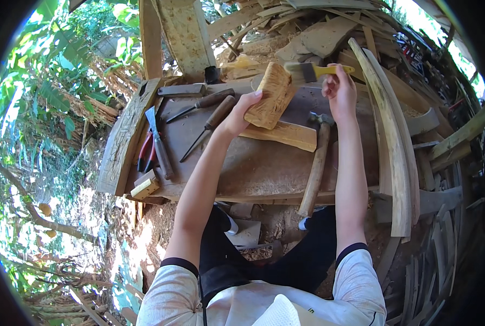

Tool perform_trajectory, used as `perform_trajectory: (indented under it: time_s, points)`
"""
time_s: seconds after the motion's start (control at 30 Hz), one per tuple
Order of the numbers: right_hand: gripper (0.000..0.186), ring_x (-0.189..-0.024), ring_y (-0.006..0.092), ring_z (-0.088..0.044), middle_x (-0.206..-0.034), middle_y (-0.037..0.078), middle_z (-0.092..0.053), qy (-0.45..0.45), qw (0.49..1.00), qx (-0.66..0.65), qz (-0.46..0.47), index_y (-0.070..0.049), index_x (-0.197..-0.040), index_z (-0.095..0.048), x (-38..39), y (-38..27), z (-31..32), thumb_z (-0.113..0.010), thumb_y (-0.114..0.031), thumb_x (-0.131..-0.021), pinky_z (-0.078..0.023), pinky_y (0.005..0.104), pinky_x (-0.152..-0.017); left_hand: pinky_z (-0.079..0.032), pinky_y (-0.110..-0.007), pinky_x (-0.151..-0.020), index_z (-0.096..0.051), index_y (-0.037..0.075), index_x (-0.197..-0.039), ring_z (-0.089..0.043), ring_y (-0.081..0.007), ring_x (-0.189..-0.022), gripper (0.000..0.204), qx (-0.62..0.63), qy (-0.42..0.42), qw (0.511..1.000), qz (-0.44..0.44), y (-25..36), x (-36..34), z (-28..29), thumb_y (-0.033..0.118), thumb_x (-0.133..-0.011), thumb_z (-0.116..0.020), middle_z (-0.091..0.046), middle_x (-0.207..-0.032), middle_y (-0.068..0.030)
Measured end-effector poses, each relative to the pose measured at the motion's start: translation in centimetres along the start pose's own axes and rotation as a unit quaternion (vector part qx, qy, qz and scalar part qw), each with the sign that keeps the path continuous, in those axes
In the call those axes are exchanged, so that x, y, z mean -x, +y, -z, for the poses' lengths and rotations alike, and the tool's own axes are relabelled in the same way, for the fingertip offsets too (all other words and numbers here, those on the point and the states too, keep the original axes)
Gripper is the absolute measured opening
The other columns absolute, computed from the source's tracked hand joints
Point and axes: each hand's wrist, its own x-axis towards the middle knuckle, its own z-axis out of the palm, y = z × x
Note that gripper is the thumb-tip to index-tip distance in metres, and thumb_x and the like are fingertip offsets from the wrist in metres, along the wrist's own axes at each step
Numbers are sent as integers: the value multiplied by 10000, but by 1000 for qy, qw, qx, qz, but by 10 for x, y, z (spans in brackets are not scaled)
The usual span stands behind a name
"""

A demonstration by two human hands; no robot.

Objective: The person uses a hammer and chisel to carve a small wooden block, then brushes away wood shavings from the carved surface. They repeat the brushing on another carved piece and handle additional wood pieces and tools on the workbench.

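Gripping is confirmed at both hands. The left hand [243,112] is closed around the near-left part of a rough wooden block [274,100], with its thumb on the upper face; its other fingers are mostly hidden behind the wood. The right hand [340,93] has its fingers pinched on the yellow handle of a flat brush [309,73].

Governing relation: the block lies to the left of the right hand's fingers, and the brush bridges the gap between them. Its bristles point left and overlap the block's far-right end in view; whether they touch the wood cannot be determined. The block's long axis slants from near left to far right, while the brush lies roughly left to right, so the 2 axes cross at an angle. The left hand is the nearer to the block; the right hand reaches it only through the brush. Any stroke along the grain would, in this judgement, depend on that angle.

The block is held over the middle of the surface [242,176]. A pale board [287,136] lies just on its near side; contact is unclear. A hammer [315,168] lies to the right of the board, and 2 wooden-handled tools [218,113] lie to the left.
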Motion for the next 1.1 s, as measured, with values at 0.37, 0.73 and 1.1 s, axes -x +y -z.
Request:
perform_trajectory:
  time_s: [0.37, 0.73, 1.1]
  points:
    - [289, -575, 107, -546, -751, 2, -572, 62, 967, 236, 73, -43, -1104, -640, 4, 0, -8, -562, -317, -1056, -433, 267, -524, -461, -339, -1000, -544, -50, -1359, -613, -170, -1121, 608, -81, 8, 995, -58, 1, -1, -4, 465, -1044, -473, -657, -1241, -107]
    - [319, -578, 100, -552, -751, -5, -559, 15, 997, 64, 33, -44, -1142, -643, 2, -5, -4, -557, -340, -1059, -424, 255, -512, -452, -399, -1056, -485, -26, -1424, -616, -257, -1190, 703, -148, -14, 987, -58, 1, -4, -1, 533, -998, -509, -608, -1335, -162]
    - [317, -630, 114, -605, -833, 24, -612, -87, 994, 72, -5, -47, -1196, -623, 9, -1, -15, -547, -325, -1066, -477, 261, -562, -344, -325, -1119, -488, -74, -1436, -529, -187, -1267, 743, -174, 22, 983, -52, 2, 3, 1, 543, -1022, -491, -607, -1352, -121]
